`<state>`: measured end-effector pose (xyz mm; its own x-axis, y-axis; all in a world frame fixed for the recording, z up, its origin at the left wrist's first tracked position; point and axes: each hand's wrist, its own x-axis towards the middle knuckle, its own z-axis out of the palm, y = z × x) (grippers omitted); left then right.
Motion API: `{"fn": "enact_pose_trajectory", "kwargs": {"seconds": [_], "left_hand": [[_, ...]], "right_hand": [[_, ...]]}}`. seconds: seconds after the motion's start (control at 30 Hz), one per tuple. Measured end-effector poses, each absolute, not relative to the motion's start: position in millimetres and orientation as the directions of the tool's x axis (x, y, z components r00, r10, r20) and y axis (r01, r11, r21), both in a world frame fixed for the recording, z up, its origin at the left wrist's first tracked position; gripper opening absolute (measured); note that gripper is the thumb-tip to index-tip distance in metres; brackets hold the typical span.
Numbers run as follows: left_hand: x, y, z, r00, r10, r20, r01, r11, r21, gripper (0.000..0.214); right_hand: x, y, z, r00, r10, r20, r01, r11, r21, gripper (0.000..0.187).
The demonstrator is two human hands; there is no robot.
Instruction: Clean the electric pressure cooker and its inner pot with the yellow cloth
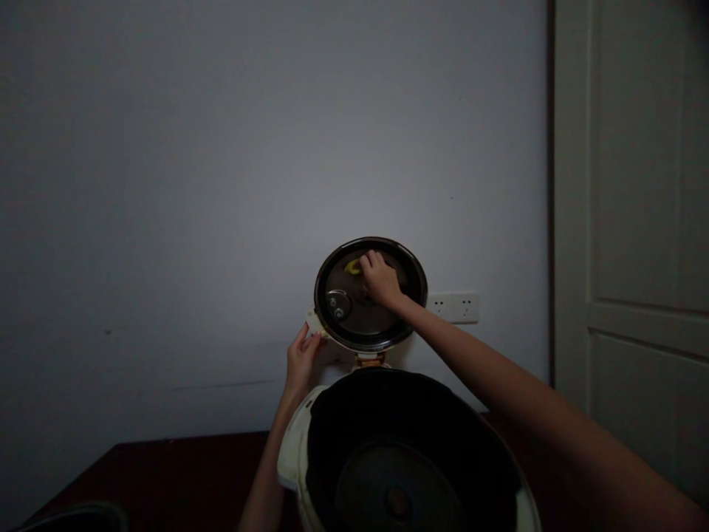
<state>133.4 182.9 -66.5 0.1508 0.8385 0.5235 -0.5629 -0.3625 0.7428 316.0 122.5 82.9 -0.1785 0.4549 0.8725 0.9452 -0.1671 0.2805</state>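
Rice cooker (293,443) stands near centre on a dark table (166,473), its lid (362,321) upright at the far side. Risk, as I judge it: hard pressure could strain the hinge (370,360) or tip the cooker back, and a slip would knock knuckles on the steam valve (337,304). Right hand (381,281): fingers curled narrow, pressing a yellow pad (352,267) to the lid's inner face, upper left. Left hand (300,363): fingers closed on the lid's left rim.

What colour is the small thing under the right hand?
Yellow; the head view shows the small thing under the right hand on the lid.
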Motion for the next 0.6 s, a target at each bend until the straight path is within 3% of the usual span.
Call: {"fn": "enact_pose_trajectory", "kwargs": {"seconds": [0.1, 0.27, 0.6], "left_hand": [[133.7, 181.2, -65.3, 0.144, 0.845, 0.515, -0.573, -0.353, 0.74, 0.068], [135.2, 181.7, -65.2, 0.128, 0.849, 0.513, -0.565, -0.362, 0.741, 0.068], [136.0, 180.2, -66.2, 0.133, 0.854, 0.503, -0.567, -0.351, 0.745, 0.066]], "right_hand": [[333.4, 123.6, 57.0, -0.244, 0.475, 0.845, 0.929, -0.136, 0.345, 0.022], [347.3, 120.7, 15.9, -0.485, 0.582, 0.653, 0.817, 0.034, 0.576, 0.021], [333.4, 127.5, 59.9, -0.399, 0.478, 0.783, 0.881, -0.037, 0.471, 0.025]]}}
